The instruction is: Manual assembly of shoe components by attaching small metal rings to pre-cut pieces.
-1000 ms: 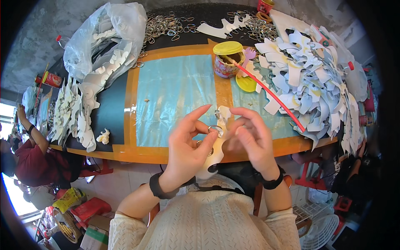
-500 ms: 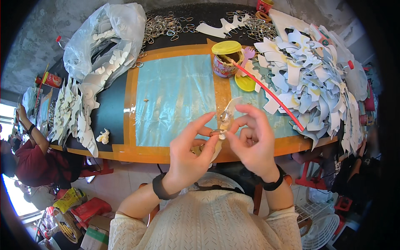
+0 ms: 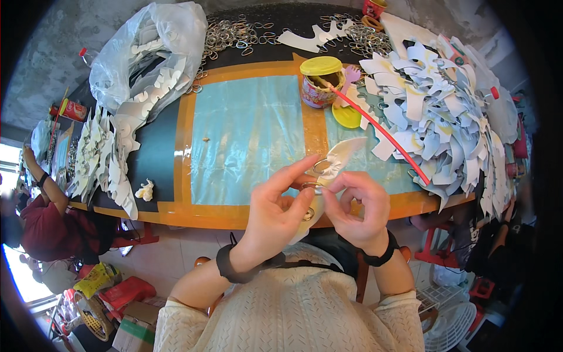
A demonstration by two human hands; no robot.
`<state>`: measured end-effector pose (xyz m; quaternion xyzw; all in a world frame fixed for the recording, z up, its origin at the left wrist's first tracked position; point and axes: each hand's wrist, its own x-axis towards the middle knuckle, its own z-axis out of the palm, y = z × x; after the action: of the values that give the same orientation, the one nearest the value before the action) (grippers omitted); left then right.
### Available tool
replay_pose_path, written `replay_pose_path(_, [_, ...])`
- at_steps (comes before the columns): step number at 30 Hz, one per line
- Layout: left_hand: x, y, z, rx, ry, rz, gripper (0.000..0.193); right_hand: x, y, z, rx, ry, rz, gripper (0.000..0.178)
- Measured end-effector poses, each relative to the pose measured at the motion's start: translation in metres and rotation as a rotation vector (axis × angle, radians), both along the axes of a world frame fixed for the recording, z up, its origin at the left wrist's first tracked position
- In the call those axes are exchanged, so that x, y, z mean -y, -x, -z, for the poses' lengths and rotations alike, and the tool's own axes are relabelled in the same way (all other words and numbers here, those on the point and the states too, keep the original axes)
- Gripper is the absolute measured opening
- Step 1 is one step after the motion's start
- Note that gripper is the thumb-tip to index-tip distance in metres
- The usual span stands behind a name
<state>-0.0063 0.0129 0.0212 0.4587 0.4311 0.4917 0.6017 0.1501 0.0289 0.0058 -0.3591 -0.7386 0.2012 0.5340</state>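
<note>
Above the table's near edge I hold a white curved strip [image 3: 349,154] that looks like leather, with metal rings along it. My left hand [image 3: 271,205] pinches one oval ring [image 3: 312,185] between thumb and index finger. A second ring [image 3: 321,166] sits on the strip just beyond, and another [image 3: 308,214] shows lower down by the left thumb. With thumb and index finger together, my right hand [image 3: 359,212] grips the strip's edge beside the middle ring. The fingertips hide how that ring and the strip meet.
A blue sheet [image 3: 246,141] is taped to the table. Behind it stands an open tub [image 3: 319,97] of paste with a red stick [image 3: 381,132] leaning out. White pieces are piled right [image 3: 434,111] and left [image 3: 97,152]; loose rings [image 3: 226,35] lie at the back.
The strip's far end has swung to the right and shows more of its length. Both hands have shifted slightly right and toward me, and the rings show more openly.
</note>
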Motion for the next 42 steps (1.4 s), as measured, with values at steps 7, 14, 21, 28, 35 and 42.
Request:
replay_pose_path(7, [0.001, 0.0, -0.002, -0.017, -0.034, -0.024, 0.049, -0.001, 0.004, -0.007, -0.094, 0.053, 0.004, 0.046])
replay_pose_path(14, [0.0, 0.003, -0.003, -0.261, -0.18, -0.04, 0.052, 0.003, 0.006, -0.018, -0.175, 0.258, 0.021, 0.052])
replay_pose_path(21, [-0.002, 0.009, -0.004, -0.424, -0.388, -0.021, 0.056, 0.004, 0.006, -0.025, -0.154, 0.37, 0.026, 0.052])
replay_pose_path(28, [-0.005, 0.011, -0.012, -0.523, -0.448, 0.017, 0.061, 0.006, 0.005, -0.024, -0.132, 0.326, 0.018, 0.052])
replay_pose_path(35, [-0.008, 0.013, -0.009, -0.559, -0.438, 0.036, 0.067, 0.006, 0.005, -0.023, -0.184, 0.352, 0.016, 0.051])
replay_pose_path(42, [-0.011, 0.013, 0.003, -0.272, -0.264, 0.091, 0.062, -0.003, 0.001, -0.029, -0.288, 0.522, -0.006, 0.051])
